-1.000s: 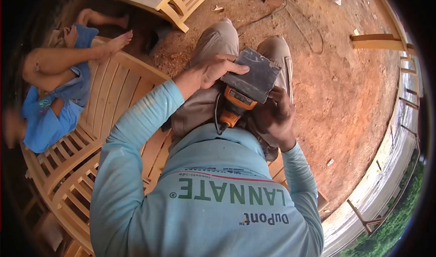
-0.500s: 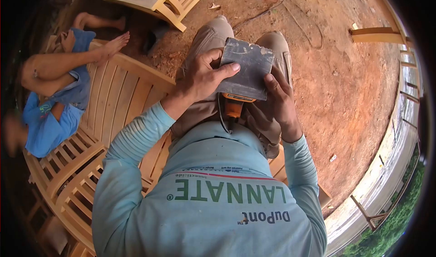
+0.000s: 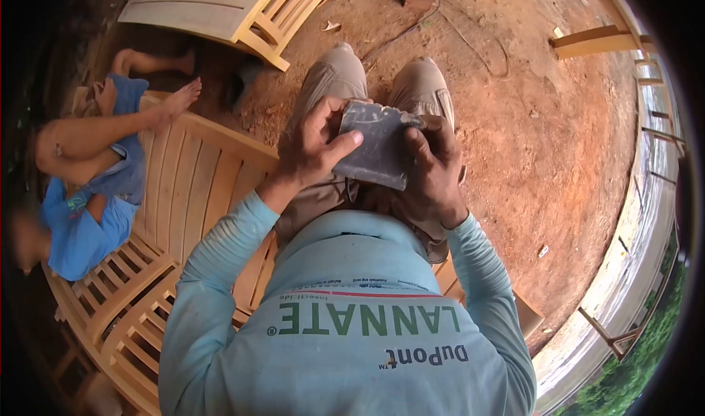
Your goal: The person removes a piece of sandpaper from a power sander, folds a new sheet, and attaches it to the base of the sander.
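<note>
A dark grey sheet of sandpaper (image 3: 376,148) with a worn, ragged far edge lies face up above my lap. My left hand (image 3: 321,138) is closed on its left side, thumb on top and fingers underneath. At the right side, my right hand (image 3: 433,155) grips the sheet, its thumb pressed near the far corner. Beneath the sheet, the orange power sander visible earlier is now hidden; a bit of black cord (image 3: 352,190) shows below it. My knees (image 3: 418,85) are just beyond the sheet.
I sit on a slatted wooden bench (image 3: 198,174). A person in blue (image 3: 92,210) reclines on it at the left. Another wooden furniture piece (image 3: 220,12) stands at the far left. A cable (image 3: 470,41) and a brick (image 3: 418,2) lie on the dirt ground (image 3: 543,159).
Both hands have brought the sandpaper closer to my lap and slightly left, tilting it. The orange sander body has gone out of sight under it. My right thumb has moved toward the far edge.
</note>
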Demonstrator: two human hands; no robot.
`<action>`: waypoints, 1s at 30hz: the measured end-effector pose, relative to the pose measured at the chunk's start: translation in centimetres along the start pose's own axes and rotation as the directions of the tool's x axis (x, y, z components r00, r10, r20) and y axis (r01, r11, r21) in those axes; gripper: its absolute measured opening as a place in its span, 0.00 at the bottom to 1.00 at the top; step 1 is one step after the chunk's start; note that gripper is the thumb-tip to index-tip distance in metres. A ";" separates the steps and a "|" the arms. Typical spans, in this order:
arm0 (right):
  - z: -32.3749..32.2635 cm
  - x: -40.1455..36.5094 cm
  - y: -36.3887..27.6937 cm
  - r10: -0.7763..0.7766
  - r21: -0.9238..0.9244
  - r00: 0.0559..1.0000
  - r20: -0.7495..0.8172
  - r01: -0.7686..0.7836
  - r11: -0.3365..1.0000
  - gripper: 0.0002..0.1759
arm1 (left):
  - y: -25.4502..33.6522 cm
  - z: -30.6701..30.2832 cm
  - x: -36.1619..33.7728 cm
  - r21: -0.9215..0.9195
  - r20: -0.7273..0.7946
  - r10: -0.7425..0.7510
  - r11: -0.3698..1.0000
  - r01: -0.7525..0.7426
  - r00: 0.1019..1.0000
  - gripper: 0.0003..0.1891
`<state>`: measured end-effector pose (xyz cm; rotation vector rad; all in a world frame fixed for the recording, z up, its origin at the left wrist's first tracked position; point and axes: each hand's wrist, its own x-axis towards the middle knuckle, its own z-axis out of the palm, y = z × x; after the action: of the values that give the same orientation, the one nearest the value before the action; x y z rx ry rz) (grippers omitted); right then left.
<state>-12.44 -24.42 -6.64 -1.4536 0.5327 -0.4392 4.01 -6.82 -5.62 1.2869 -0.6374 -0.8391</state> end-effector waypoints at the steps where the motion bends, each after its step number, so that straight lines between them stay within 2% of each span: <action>1: -0.2 -0.1 0.3 -0.077 -0.089 0.997 0.002 0.077 0.993 0.12 | 0.6 0.4 -0.1 0.012 -0.012 0.044 0.999 -0.044 0.999 0.23; 2: -0.4 -0.3 0.4 -0.153 -0.177 0.988 0.011 0.153 0.972 0.12 | 1.0 0.8 -0.2 0.023 -0.024 0.089 0.996 -0.089 0.996 0.25; 3: 0.1 -0.3 -1.0 -0.273 -0.210 0.961 0.032 0.274 0.938 0.11 | 0.9 1.5 -0.3 0.032 -0.123 0.115 0.993 -0.112 0.986 0.21; 6: 0.6 -0.9 -1.9 -0.386 -0.288 0.920 0.063 0.387 0.876 0.11 | 1.5 0.5 -0.9 0.359 -0.102 0.078 0.933 -0.036 0.992 0.15; 7: 0.6 -1.1 -1.9 -0.391 -0.289 0.918 0.073 0.394 0.872 0.10 | 1.9 0.6 -1.0 0.488 -0.105 0.217 0.862 -0.140 0.971 0.09; 10: 0.7 -1.8 -2.0 -0.453 -0.300 0.887 0.091 0.458 0.837 0.11 | 2.2 0.4 -1.9 0.573 -0.059 0.326 0.785 -0.235 0.944 0.07; 11: 0.8 -1.9 -2.0 -0.500 -0.307 0.860 0.105 0.506 0.806 0.11 | 2.3 0.4 -2.2 0.551 -0.076 0.330 0.800 -0.236 0.941 0.07; 16: 1.5 -2.5 -2.8 -0.500 -0.288 0.859 0.107 0.508 0.812 0.09 | 3.0 0.9 -3.6 0.506 -0.183 0.294 0.846 -0.166 0.938 0.07; 22: 2.3 -2.9 -2.8 -0.480 -0.232 0.875 0.062 0.481 0.846 0.07 | 2.8 1.1 -4.4 0.420 -0.213 0.222 0.900 -0.116 0.951 0.08; 25: 2.2 -3.4 -2.0 -0.408 -0.177 0.913 0.030 0.406 0.896 0.06 | 2.0 0.7 -4.3 0.428 -0.140 0.331 0.870 -0.244 0.933 0.08; 26: 2.1 -3.7 -1.8 -0.373 -0.153 0.928 0.018 0.371 0.916 0.06 | 2.1 0.5 -4.4 0.435 -0.232 0.272 0.888 -0.150 0.934 0.09; 28: 1.6 -4.3 -2.4 -0.161 -0.002 0.985 -0.058 0.161 0.987 0.06 | 3.0 0.1 -5.2 0.424 -0.409 0.149 0.904 0.043 0.900 0.10; 29: 1.7 -3.7 -2.6 -0.390 -0.165 0.921 -0.013 0.382 0.909 0.09 | 3.3 1.0 -5.4 0.446 -0.339 0.259 0.891 -0.088 0.904 0.11; 30: 1.7 -3.7 -2.3 -0.309 -0.121 0.951 -0.019 0.305 0.945 0.10 | 3.4 1.2 -5.1 0.503 -0.241 0.344 0.844 -0.187 0.907 0.11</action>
<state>-14.36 -21.10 -4.03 -1.6517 0.3654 -0.6923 0.74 -3.07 -1.86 1.6823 -0.7617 -0.2237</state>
